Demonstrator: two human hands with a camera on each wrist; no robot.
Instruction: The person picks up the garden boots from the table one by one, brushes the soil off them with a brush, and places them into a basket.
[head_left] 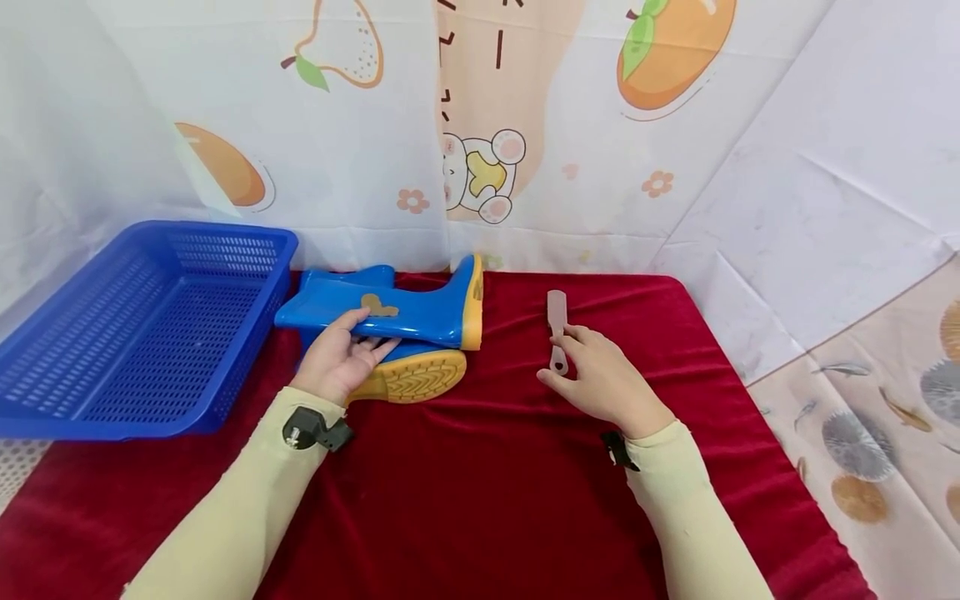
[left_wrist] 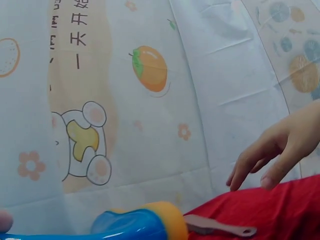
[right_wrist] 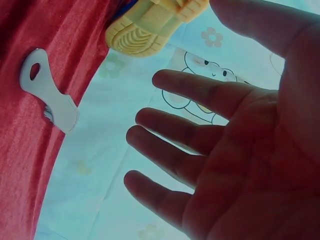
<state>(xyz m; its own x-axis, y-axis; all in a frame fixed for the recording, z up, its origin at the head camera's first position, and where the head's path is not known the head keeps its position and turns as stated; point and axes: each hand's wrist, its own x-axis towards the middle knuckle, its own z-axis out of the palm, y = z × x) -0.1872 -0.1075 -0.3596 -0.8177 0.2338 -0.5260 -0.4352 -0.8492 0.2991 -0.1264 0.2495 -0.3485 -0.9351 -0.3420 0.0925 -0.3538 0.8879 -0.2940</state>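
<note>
2 hands (head_left: 335,362) (head_left: 607,379), 2 boots (head_left: 427,315) (head_left: 422,377), 1 brush (head_left: 557,310).

- The basket (head_left: 172,350) stands at the left of the table (head_left: 480,492).
- Just right of the basket, the upper boot (head_left: 420,312) lies over the lower boot (head_left: 420,377), which shows both behind and before it.
- The left hand (head_left: 343,358) is at the upper boot's near side, thumb above, fingers beneath.
- Right of the boots, apart from them, the brush (head_left: 557,312) lies on the table, handle toward the person.
- The right hand (head_left: 603,379) is above the brush, to its right.
- The curtain (head_left: 360,167) hangs behind everything.
</note>
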